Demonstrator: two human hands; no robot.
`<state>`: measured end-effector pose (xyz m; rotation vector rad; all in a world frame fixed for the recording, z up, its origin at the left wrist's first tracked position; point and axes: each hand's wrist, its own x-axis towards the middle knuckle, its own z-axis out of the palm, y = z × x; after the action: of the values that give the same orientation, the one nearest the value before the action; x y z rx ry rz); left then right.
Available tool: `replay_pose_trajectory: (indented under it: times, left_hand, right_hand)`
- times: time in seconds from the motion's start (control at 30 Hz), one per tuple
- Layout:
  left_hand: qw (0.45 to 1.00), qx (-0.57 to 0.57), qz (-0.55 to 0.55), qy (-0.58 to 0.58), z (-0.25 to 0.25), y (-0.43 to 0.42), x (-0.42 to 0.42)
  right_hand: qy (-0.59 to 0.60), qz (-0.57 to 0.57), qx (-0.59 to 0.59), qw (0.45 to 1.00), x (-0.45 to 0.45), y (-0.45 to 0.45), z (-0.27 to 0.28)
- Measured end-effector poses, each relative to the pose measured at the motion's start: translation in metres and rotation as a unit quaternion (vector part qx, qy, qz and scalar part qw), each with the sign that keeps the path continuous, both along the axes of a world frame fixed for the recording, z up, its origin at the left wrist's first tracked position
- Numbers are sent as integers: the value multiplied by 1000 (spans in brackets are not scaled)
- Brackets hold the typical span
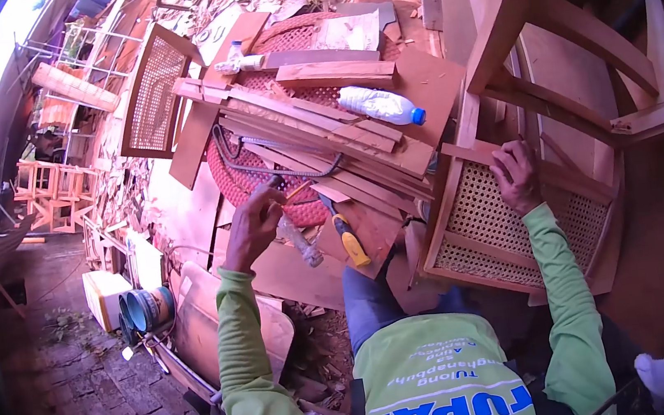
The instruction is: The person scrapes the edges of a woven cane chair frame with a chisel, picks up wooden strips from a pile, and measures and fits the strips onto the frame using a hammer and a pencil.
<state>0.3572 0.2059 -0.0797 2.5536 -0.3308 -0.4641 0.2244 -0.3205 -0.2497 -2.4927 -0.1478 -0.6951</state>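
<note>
My left hand [251,227] is raised with its fingers pinched together, and a thin orange stick that looks like a pencil [298,191] juts out from the fingertips. Below it lie a clear plastic bottle [300,242] and a tool with a yellow and black handle [350,241]. My right hand [518,178] rests on the wooden chair [466,216], its fingers curled over the seat rail [573,180] beside the woven cane panel [481,204]. The chair is tilted against my right side. A metal hacksaw frame [278,173] lies beyond my left hand.
Stacked wood strips [322,130] lie on a red woven mat [231,178]. On the wood rests a water bottle [382,105] with a blue cap. A cane panel [155,92] stands at the far left. Paint cans [149,308] and a white box [104,298] are at left.
</note>
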Motion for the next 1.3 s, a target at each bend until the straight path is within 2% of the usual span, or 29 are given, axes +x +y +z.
replay_pose_trajectory:
  times: [0.03, 0.13, 0.17, 0.2, 0.3, 0.4, 0.53, 0.57, 0.67, 0.7, 0.8, 0.83, 0.97, 1.07, 1.1, 1.2, 1.3]
  left_hand:
    - [998, -52, -7, -17, -9, 3, -8]
    - [988, -147, -31, -17, 12, -44, -40]
    - [985, -168, -26, 18, 22, -63, -50]
    - [984, -176, -29, 25, 10, -67, -56]
    - [994, -73, -79, -27, 3, -98, -64]
    - [989, -67, -107, -79, -29, -111, -67]
    - [990, -120, -70, -19, -46, -127, -68]
    - [992, -98, -82, -15, -52, -127, -67]
    - [986, -31, -121, -110, -63, -134, -72]
    - [983, -50, -110, -142, -66, -138, -77]
    - [992, -100, -36, -62, -35, -176, -94]
    - [984, -175, -11, -43, -26, -195, -97]
    - [963, -263, -30, -43, -19, -237, -81]
    - [913, -396, 84, 44, -27, -279, -78]
    - [884, -446, 111, 86, -52, -286, -80]
    - [917, -397, 31, -19, -97, -306, -89]
    - [932, -352, 34, -76, -121, -312, -98]
  right_hand:
    - [2, -1, 6, 1000, 0, 0, 0]
    - [13, -4, 17, 1000, -2, -2, -1]
    - [14, -3, 20, 1000, -2, -2, -2]
    - [14, -1, 25, 1000, -1, 0, -3]
    - [5, -3, 16, 1000, -1, 2, 6]
    - [1, -2, 22, 1000, 1, 5, 2]
    - [-3, -17, 19, 1000, -2, 4, -1]
    - [0, -21, 20, 1000, -2, 2, -5]
    - [0, -26, 29, 999, -2, 4, -13]
    - [0, -29, 29, 999, -2, 4, -13]
    - [4, -34, 25, 999, -4, 4, -16]
    - [1, -37, 20, 999, -4, 4, -16]
    - [-3, -42, 23, 999, -3, 6, -14]
    - [-4, -47, 7, 999, -4, 6, -11]
    - [0, -45, 12, 999, -4, 6, -10]
    - [2, -42, 16, 999, -3, 5, -5]
    - [1, -40, 7, 999, -5, 5, -3]
